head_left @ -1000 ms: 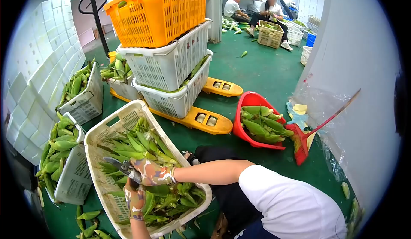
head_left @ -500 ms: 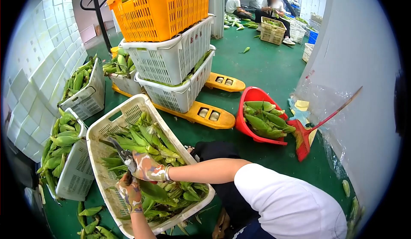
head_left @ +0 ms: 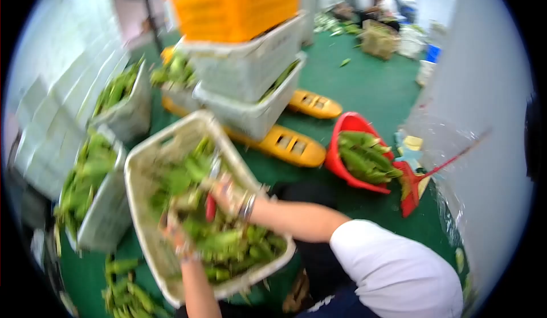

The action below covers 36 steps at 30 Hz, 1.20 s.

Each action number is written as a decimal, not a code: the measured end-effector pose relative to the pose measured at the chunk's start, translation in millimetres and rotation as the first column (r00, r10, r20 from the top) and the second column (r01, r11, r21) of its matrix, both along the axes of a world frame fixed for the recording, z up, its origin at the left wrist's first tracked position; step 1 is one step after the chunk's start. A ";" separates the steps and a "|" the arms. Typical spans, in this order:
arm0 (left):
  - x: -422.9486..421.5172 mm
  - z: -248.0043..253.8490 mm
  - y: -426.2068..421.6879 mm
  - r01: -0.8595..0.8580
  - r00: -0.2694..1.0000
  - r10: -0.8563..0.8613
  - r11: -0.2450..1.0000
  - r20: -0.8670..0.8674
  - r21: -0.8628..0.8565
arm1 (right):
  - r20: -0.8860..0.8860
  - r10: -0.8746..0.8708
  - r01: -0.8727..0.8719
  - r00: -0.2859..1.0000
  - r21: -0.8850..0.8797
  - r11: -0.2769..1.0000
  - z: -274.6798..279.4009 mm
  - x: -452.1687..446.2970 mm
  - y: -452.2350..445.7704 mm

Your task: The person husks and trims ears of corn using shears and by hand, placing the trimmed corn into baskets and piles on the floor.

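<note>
A whitish crate (head_left: 134,190) holds a heap of green corn ears and husks (head_left: 228,241). Over its middle, my gloved right hand (head_left: 228,195) is closed round pruning shears (head_left: 211,207), whose red handle shows below the fingers and whose metal blades point up. My gloved left hand (head_left: 178,235) is at the crate's left half, beside a pale green ear (head_left: 188,202). Motion blur smears its fingers, so whether it grips that ear cannot be made out.
Stacked crates (head_left: 245,70) stand on a yellow pallet jack (head_left: 293,147). A red bin (head_left: 364,158) of corn and a red broom (head_left: 409,190) lie to the right. More corn crates (head_left: 105,204) stand left. Two people (head_left: 379,5) sit at the back.
The view has shifted, and the scene sits further right and is blurred. My right hand with the shears has moved right, away from my left hand, and the blades now point up instead of left.
</note>
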<state>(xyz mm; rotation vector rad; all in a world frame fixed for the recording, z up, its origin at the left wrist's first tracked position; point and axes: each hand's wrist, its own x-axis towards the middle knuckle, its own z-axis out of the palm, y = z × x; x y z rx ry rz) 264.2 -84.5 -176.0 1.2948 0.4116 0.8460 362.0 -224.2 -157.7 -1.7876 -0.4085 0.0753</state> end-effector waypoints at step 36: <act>11.8 41.7 -52.6 -0.077 0.986 0.133 0.893 0.097 -0.443 | 0.216 -0.072 0.107 0.974 -0.155 0.982 37.1 17.1 22.7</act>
